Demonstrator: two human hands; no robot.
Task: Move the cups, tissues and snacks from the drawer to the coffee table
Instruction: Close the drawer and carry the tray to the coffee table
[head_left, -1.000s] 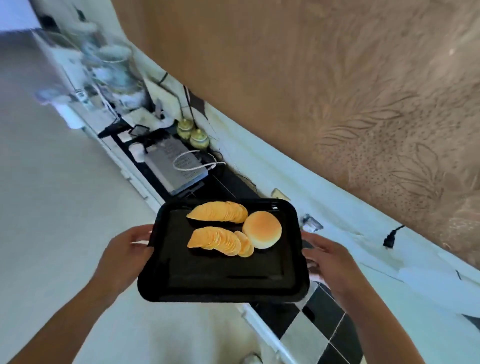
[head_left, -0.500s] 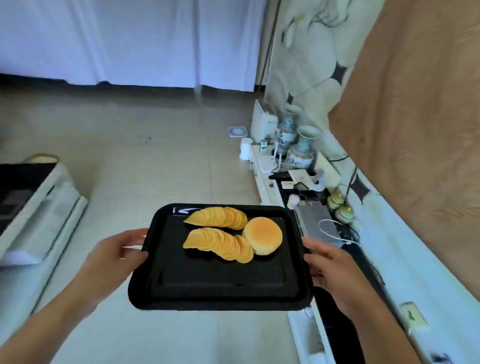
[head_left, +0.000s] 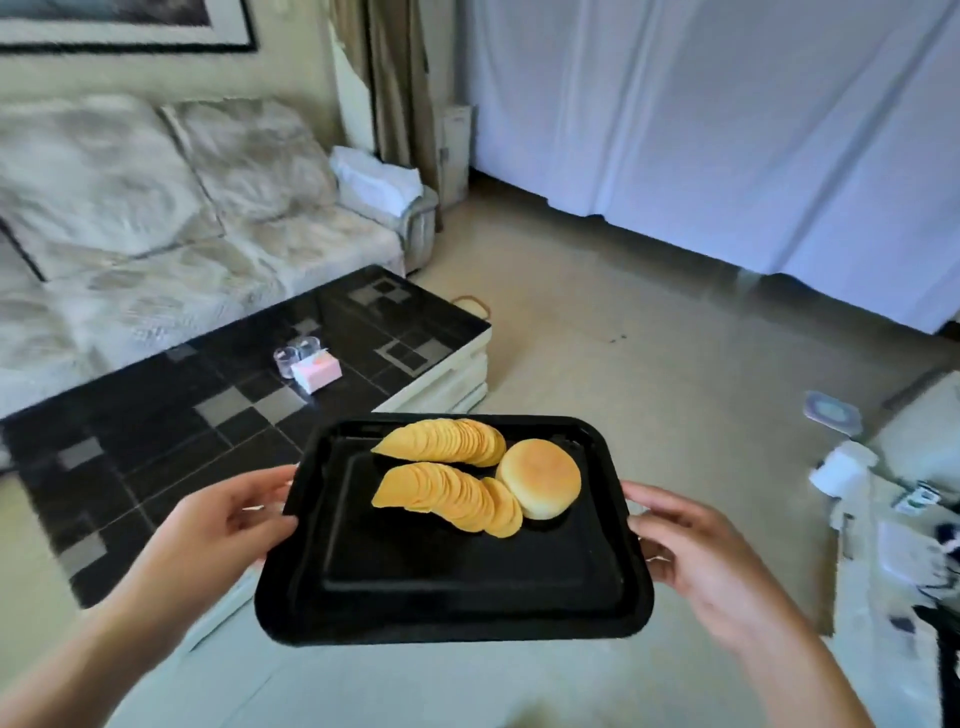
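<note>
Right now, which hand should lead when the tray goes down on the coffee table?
Left, probably. The left hand grips the tray on the side facing the coffee table; the right hand holds the far side.

Snack tray (head_left: 457, 603) between two hands

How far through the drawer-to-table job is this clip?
Done: two clear cups and the pink tissue pack sit on the coffee table. In hand: left hand and right hand carry the snack tray. Left: setting it down.
</note>
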